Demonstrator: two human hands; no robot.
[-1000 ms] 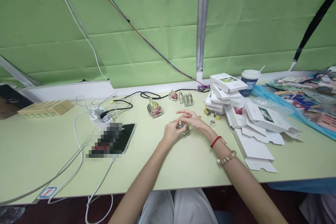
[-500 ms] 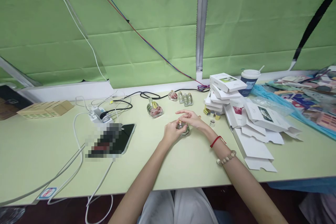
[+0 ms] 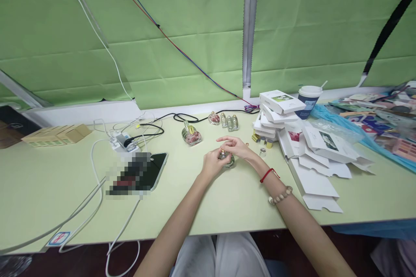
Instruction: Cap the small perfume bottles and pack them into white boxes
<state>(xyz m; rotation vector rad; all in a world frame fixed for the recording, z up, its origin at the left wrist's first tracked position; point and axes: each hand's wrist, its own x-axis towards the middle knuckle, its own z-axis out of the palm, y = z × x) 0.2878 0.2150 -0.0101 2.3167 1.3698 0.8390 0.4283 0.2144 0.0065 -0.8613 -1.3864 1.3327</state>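
Note:
Near the middle of the table a small glass perfume bottle [image 3: 230,163] stands with greenish contents, partly hidden by my fingers. My left hand [image 3: 211,164] is closed around its upper side. At its gold-coloured neck, my right hand [image 3: 238,147] pinches with thumb and a finger while other fingers stretch out to the left. Whether a separate small part sits in that pinch is hidden. Beyond my hands lie perfume bottles with pink contents [image 3: 192,137], one more pink bottle [image 3: 213,118] and several slim clear bottles [image 3: 230,122]. Gold caps [image 3: 262,141] and a silver ring-like part [image 3: 262,152] lie to the right.
White boxes [image 3: 276,114] are stacked at right, with opened ones [image 3: 313,181] nearer. Behind them stands a paper cup [image 3: 307,101]. Cosmetics on blue plastic [image 3: 367,132] fill the far right. To the left are a tablet [image 3: 158,171], a power strip [image 3: 125,143], cables and tan boxes [image 3: 56,135].
Hardly anything differs. My right hand has shifted very slightly to the left at the bottle's neck; my left hand and the bottle stay in place.

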